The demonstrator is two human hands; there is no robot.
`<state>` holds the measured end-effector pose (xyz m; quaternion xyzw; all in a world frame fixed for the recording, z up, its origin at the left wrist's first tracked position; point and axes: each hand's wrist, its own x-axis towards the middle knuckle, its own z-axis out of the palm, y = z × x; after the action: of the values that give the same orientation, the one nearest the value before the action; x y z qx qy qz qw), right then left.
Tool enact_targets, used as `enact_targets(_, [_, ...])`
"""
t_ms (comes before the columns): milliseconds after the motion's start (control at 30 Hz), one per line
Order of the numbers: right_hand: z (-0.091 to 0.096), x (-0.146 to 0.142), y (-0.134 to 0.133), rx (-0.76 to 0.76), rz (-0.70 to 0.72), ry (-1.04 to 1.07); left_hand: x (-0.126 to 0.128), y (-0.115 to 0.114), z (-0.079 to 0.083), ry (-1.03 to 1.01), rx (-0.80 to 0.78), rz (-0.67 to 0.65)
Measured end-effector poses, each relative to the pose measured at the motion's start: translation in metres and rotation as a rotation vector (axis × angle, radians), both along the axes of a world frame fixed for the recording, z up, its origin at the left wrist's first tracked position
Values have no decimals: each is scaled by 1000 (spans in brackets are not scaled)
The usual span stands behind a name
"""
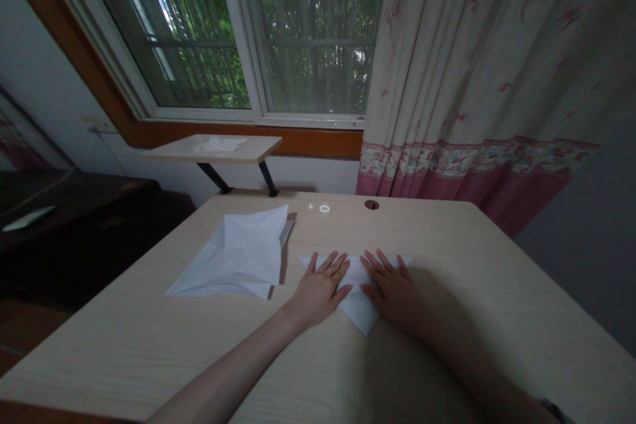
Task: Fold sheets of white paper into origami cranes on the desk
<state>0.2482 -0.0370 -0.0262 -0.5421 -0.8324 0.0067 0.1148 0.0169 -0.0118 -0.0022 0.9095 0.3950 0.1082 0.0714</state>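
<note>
A white paper folded into a downward-pointing triangle (362, 315) lies on the light wooden desk (447, 265). My left hand (320, 288) lies flat on the triangle's left half, fingers stretched out. On the right half rests my right hand (392, 288), also flat with fingers apart. The two thumbs nearly meet over the middle of the paper. Neither hand holds anything.
A stack of creased white paper sheets (236, 255) lies to the left of my hands. Behind the desk a small raised shelf (211, 149) stands under the window. A curtain (487, 79) hangs at the right. A dark cabinet (64, 225) stands at the left.
</note>
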Motion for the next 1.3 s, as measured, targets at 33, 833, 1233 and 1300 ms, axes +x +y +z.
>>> enact_targets(33, [2,0,0,-13,-1,2,0,-1,1,11,-11,4])
enact_targets(833, [-4,11,8,27,-65,-132,3,-8,-3,103,52,205])
enact_targets(1233, [-4,13,8,-50,-47,-96,-16,8,-9,97,98,-56])
enact_targets(1300, [1,14,8,-74,-37,-66,-18,11,-3,74,24,-137])
